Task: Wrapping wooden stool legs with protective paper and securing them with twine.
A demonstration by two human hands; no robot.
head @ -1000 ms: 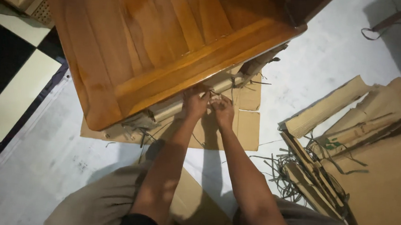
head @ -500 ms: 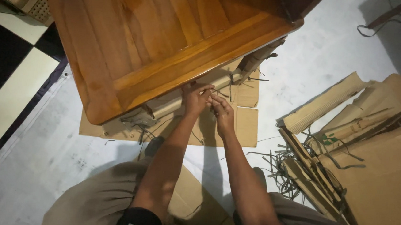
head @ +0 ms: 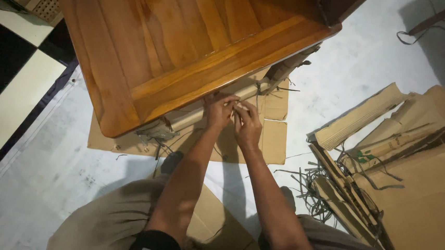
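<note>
With both hands, left hand (head: 218, 110) and right hand (head: 247, 124), pinched closed on the wrapped rail (head: 210, 113) beneath the near edge of the varnished wooden desk (head: 186, 49), above the flat cardboard (head: 273, 139), keep fingertips tight and pull evenly.

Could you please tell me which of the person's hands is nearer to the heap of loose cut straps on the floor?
Right. The right hand is on the strap heap's side, apart from it; the left hand lies beyond it, toward the wooden table.
</note>
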